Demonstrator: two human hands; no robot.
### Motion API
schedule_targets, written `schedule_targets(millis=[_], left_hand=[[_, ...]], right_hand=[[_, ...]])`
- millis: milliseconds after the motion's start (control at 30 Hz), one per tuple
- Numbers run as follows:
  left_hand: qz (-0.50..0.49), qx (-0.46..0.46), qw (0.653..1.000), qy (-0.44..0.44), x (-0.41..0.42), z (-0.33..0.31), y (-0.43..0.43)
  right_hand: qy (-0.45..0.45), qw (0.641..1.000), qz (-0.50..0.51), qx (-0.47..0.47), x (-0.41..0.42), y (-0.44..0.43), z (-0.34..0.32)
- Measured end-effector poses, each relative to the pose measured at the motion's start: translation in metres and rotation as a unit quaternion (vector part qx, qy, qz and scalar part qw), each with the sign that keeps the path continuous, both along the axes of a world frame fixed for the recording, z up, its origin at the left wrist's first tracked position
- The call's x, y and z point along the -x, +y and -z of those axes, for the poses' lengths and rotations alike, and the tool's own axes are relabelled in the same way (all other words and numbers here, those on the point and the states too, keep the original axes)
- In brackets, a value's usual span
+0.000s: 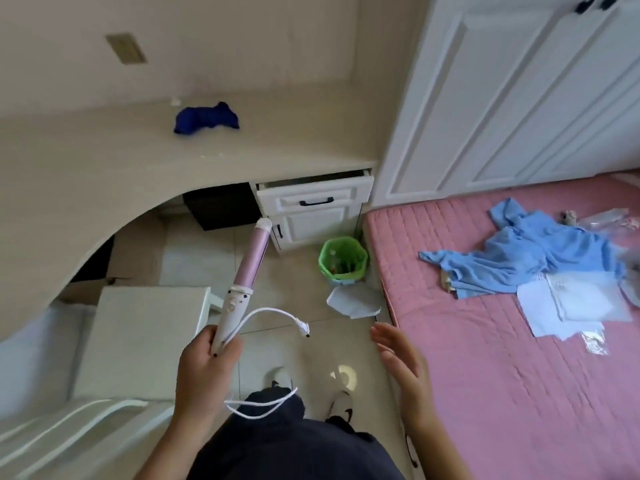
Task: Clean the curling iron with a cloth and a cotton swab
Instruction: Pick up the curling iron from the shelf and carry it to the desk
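My left hand (pixel 204 362) grips the white handle of a curling iron (pixel 246 268), whose pink barrel points up and away over the floor. Its white cord (pixel 266 311) loops out of my fist, with the plug hanging free to the right and more cord dangling below my wrist. My right hand (pixel 401 362) hovers to the right, palm inward, fingers straight, holding nothing. A crumpled dark blue cloth (pixel 206 118) lies on the beige desk (pixel 104 168) at the back. No cotton swab is clearly visible.
A white stool (pixel 138 337) stands under the desk at left. A green waste bin (pixel 343 259) sits on the tiled floor beside a white drawer unit (pixel 315 209) with its top drawer ajar. The pink bed (pixel 502 375) at right holds light blue clothing and papers.
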State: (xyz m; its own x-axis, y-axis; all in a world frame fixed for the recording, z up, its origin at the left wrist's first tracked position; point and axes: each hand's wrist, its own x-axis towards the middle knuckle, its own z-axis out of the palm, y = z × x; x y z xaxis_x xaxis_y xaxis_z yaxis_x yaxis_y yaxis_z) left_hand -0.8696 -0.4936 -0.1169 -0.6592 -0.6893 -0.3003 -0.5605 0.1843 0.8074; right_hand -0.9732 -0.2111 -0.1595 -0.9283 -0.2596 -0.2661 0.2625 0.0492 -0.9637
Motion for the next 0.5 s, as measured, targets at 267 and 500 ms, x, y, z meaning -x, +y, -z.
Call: schedule_targets(millis=[267, 500], left_hand=[[-0.081, 0.008, 0.997, 0.018, 0.042, 0.009, -0.097], [-0.097, 0.003, 0.995, 0.034, 0.092, -0.001, -0.222]], right_hand=[[0.014, 0.995, -0.095, -0.024, 0.088, -0.120, -0.002], [0.017, 0.991, -0.130, -0.032, 0.156, -0.265, -0.013]])
